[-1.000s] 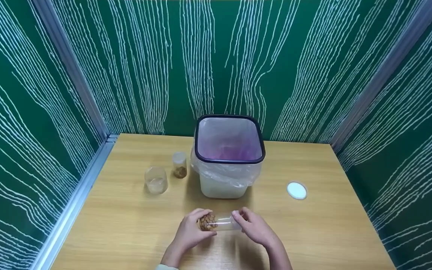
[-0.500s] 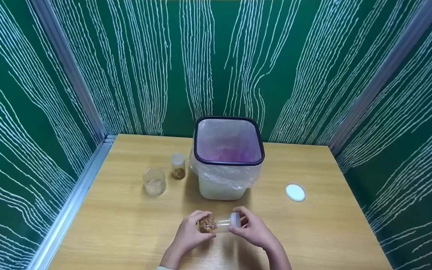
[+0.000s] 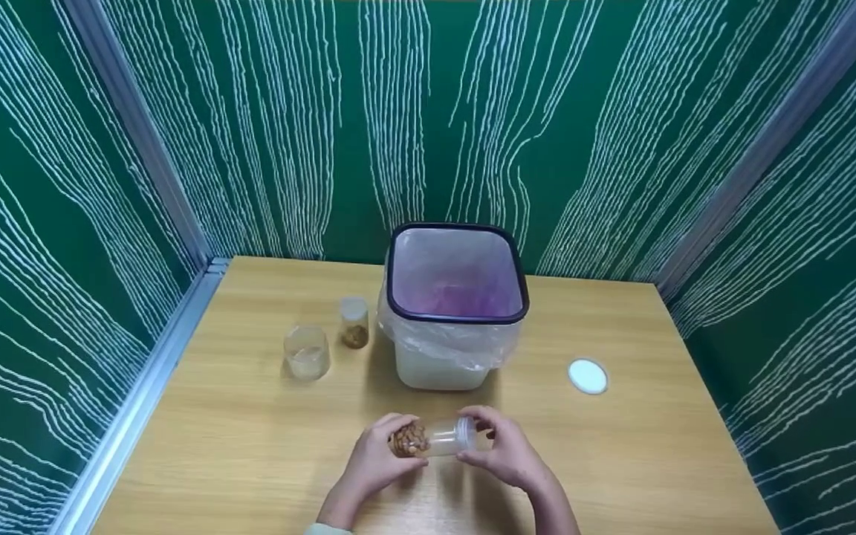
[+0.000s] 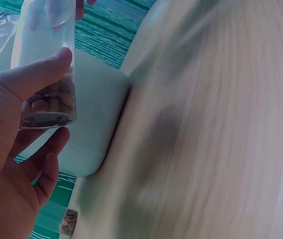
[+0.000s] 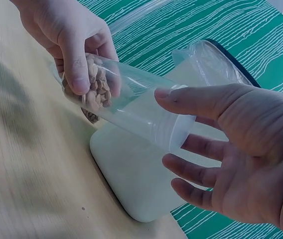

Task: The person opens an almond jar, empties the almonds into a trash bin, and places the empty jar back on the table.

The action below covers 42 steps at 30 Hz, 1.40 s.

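A clear cylindrical jar [image 3: 443, 440] with a translucent screw lid [image 3: 465, 434] lies sideways above the table between both hands. Brown nut-like pieces [image 5: 99, 87] have gathered at its bottom end. My left hand [image 3: 381, 457] grips that end, the thumb across its side in the left wrist view. On the lid, the thumb of my right hand [image 3: 506, 449] touches one edge and its fingers curve round the far side. In the right wrist view the lid sits on the jar's mouth; whether it is tight cannot be seen.
A lined white bin [image 3: 439, 364] with a black rim stands behind the hands. To its left are a smaller lidded jar [image 3: 354, 323] with brown pieces and a clear glass [image 3: 307, 355]. On the right a white disc [image 3: 588, 376] lies on the wooden table [image 3: 658, 446].
My right hand's fingers have shifted on the lid, from pinching over it to spreading round its edge. The left hand and jar stay nearly in place.
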{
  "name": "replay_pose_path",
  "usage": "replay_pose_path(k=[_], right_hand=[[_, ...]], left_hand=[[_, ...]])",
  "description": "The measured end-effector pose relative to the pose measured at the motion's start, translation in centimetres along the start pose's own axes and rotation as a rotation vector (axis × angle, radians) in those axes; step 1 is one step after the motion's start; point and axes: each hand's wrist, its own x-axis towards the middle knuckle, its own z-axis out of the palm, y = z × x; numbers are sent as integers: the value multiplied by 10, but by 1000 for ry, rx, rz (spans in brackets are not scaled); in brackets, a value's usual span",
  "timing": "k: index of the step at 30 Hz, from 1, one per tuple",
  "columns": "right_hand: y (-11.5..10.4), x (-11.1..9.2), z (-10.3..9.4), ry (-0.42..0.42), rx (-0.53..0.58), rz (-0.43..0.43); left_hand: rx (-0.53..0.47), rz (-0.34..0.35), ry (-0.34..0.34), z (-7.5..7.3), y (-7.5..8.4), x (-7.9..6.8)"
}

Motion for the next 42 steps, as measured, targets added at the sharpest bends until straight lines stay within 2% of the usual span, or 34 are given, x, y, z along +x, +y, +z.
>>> replay_pose_path(k=[12,16,19,23,27,31,35,42], right_hand=[[2,-5,2,44,-91,-86],[3,-4,4,63,-131,-158],[4,-4,6,74,-133,-174],[5,-5,9,101,-124,-110],[2,-2,10,125,-151,46],[-2,-1,8,77,-188,183],[-3,-5,9,19,-173,191],[-2,-5,8,-25,-31,97]], left_hand=[[-41,-40,-87,1,-3,-1],[-47,-49,-91,0,-2,0],[-40,-49,-89,-1,-1,0],[-32,-51,-92,-2,-2,-2],[-41,-51,-85,-3,-2,-3],[-35,-39,-75,-3,-1,-3],[-6,-28,-67,-3,-1,-5],[0,-36,-74,-5,-4,-6]])
